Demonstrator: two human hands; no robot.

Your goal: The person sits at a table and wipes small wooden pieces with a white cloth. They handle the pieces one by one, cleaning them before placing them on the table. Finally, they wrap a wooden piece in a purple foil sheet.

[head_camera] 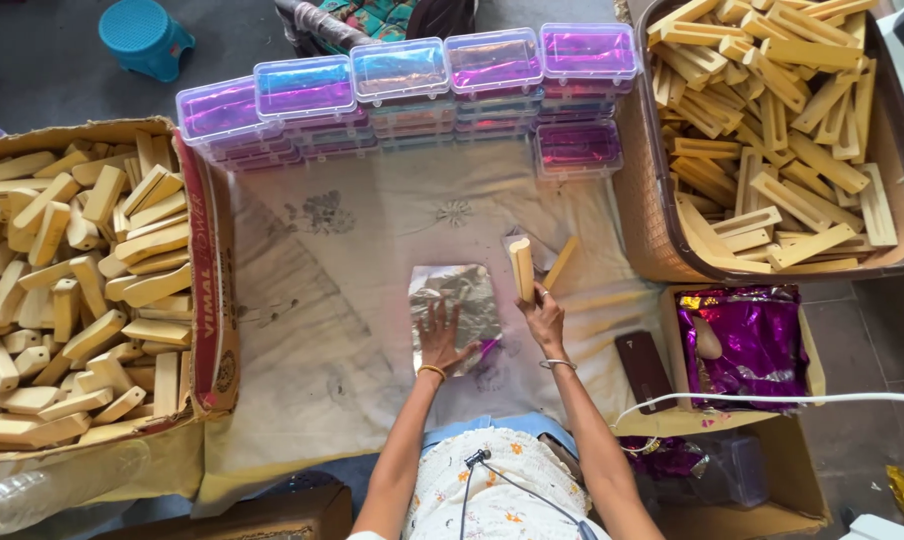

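Right hand (pixel 546 318) grips wooden block (pixel 522 268) upright, long axis pointing away — left hand (pixel 440 335) flat, open, on foil sheet (pixel 459 300).

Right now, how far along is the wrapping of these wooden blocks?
Done: stacked clear plastic boxes showing shiny purple wrap line the cloth's far edge. In hand: the left hand flattens a silver foil sheet; the right hand holds one pale wooden block upright beside it. Left: a cardboard box and a brown basket are full of bare blocks.
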